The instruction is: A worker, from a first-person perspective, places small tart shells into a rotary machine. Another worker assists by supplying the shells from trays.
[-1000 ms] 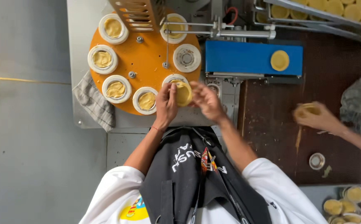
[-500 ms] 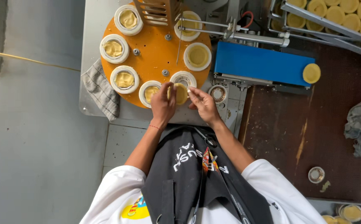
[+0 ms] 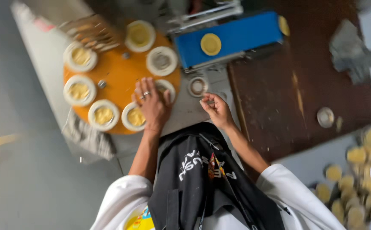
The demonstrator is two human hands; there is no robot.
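Grey metal counter (image 3: 194, 115) is carrying an orange round turntable (image 3: 117, 81), which is holding a ring of white cups (image 3: 79, 90) with yellow dough in them. The left hand (image 3: 151, 104) is lying flat, fingers spread, palm down on the turntable's near edge, covering a cup (image 3: 166, 87) and gripping nothing that shows. The right hand (image 3: 215, 108) is hovering over the counter just beside it, fingers loosely curled (whether anything is pinched between them cannot be told through the blur). A blue conveyor belt (image 3: 236, 36) is running off to the right, bearing a yellow dough disc (image 3: 211, 44). Beyond it a dark brown table (image 3: 287, 93) is holding a crumpled grey cloth (image 3: 351, 55). Filled pastry shells (image 3: 360, 179) are sitting on a tray at lower right. A grey floor (image 3: 19, 179) is spreading to the left.
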